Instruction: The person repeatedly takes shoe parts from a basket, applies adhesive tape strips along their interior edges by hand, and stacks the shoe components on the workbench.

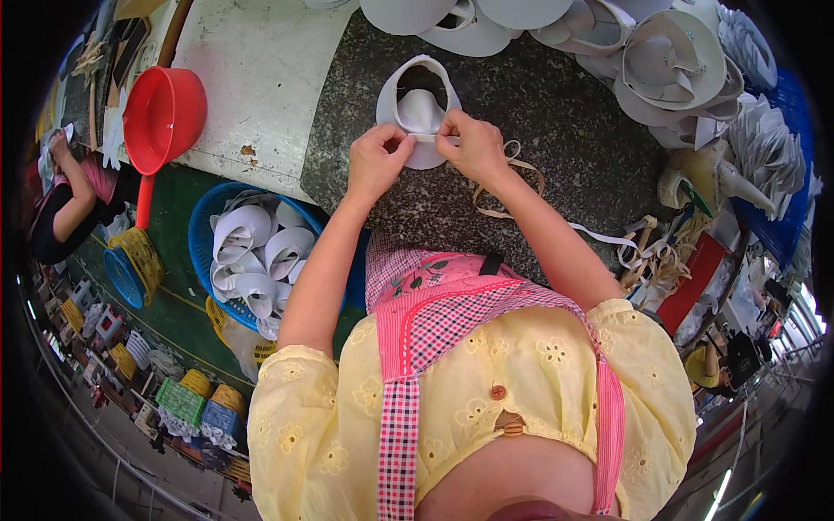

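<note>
A white curved shoe-upper piece lies on the dark speckled stone table right in front of me. My left hand and my right hand meet at its near edge. Both pinch a narrow white strip stretched across that edge between their fingertips. A beige strap loop lies on the table just below my right wrist.
Piles of white upper pieces crowd the table's far and right side. A red plastic scoop rests on a white board at left. A blue basket of white pieces stands on the floor at my left. Loose straps lie at right. Another person sits far left.
</note>
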{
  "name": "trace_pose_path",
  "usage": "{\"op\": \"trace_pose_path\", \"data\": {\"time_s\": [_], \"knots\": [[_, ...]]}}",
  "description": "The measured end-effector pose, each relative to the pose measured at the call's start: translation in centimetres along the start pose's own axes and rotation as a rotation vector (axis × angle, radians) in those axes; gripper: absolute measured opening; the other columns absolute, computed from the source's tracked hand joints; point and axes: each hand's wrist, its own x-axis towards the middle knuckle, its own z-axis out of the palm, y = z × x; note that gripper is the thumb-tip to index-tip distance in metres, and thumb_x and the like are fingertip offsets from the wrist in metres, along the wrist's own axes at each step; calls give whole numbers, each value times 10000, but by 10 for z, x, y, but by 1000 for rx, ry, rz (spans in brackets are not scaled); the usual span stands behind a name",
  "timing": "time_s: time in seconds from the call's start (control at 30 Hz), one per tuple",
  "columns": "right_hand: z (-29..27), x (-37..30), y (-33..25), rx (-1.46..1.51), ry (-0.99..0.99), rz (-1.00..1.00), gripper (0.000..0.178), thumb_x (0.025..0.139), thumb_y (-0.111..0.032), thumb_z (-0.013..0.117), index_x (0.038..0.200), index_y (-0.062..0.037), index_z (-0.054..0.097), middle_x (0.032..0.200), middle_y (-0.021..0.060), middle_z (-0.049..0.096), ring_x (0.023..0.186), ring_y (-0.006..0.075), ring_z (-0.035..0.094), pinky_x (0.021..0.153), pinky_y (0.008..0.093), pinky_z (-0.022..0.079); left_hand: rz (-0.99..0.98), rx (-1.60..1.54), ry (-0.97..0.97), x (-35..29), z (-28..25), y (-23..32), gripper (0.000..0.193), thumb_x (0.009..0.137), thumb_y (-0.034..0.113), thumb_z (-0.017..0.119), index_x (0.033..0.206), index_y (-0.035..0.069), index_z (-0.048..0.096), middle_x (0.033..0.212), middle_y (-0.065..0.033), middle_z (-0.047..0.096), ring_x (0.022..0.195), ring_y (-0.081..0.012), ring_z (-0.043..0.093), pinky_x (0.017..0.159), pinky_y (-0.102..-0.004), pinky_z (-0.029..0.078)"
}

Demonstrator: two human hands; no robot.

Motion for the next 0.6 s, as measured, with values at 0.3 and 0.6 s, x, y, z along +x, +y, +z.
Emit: {"op": "trace_pose_path", "data": {"time_s": [0.3, 0.6], "knots": [[16, 3, 13, -10, 186, -180, 202, 645, -209, 639, 722, -80, 504, 620, 109, 565, 596, 292, 579, 544, 401, 453, -13, 477, 131, 8, -15, 8, 218, 672, 183, 709, 636, 38, 550, 573, -50, 527, 523, -151, 527, 486, -288, 422], [25, 4, 5, -67, 262, -149, 227, 617, -209, 657, 697, -82, 487, 606, 97, 553, 598, 289, 572, 521, 402, 444, 72, 220, 107, 6, 11, 12, 206, 663, 184, 694, 692, 61, 531, 610, -48, 548, 540, -183, 549, 500, -293, 433]]}}
